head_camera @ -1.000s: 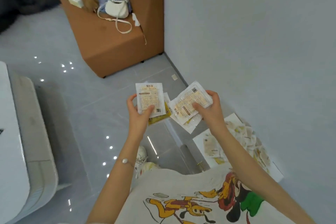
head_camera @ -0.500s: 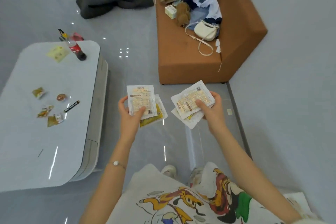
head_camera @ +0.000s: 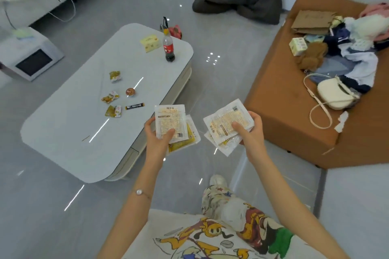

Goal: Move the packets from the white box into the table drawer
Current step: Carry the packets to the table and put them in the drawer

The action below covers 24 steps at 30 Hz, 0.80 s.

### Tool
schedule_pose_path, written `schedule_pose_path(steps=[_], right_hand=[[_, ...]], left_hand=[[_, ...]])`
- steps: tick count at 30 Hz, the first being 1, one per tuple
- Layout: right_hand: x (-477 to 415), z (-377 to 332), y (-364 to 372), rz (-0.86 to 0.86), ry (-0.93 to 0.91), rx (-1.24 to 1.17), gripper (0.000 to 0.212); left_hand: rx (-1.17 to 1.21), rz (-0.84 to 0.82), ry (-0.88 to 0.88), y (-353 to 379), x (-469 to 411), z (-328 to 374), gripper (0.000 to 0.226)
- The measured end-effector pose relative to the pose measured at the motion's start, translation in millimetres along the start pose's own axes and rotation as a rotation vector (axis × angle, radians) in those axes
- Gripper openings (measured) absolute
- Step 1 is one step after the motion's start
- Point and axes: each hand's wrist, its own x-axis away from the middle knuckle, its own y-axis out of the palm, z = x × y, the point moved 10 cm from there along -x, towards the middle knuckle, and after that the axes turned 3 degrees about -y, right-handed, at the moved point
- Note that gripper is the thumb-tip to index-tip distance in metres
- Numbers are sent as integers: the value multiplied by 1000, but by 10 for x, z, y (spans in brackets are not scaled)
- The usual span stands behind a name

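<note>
Glossy grey floor [head_camera: 210,82], white rounded counter [head_camera: 69,132] centre-left. Flat white-and-yellow plastic packets [head_camera: 170,121] mid-frame, left hand [head_camera: 156,142] and right hand [head_camera: 251,134] fingers each clamped on a stack. Judged light, floppy, slippery; pinch whole stack firmly.

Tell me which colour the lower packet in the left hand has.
Yellow: the lower packet shows best in the head view.

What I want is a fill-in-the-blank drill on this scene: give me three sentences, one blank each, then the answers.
1. The left hand and the right hand each grip a stack of ____.
2. The cola bottle stands ____ on the coffee table.
3. The bracelet is on the ____ wrist.
Missing words: packets; upright; left.
</note>
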Motion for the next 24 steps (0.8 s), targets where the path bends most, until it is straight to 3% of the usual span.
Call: schedule_pose_path(steps=[12, 18, 24], right_hand=[[-1637, -370, 1223, -411, 119, 141, 45], [-2191, -210, 2001, -489, 187, 180, 49], [-2667, 36, 2717, -484, 268, 190, 47]], left_hand=[[316, 421, -116, -304, -656, 26, 59], [396, 558, -148, -733, -1152, -115, 55], [460, 639, -299, -1097, -1695, -414, 54]])
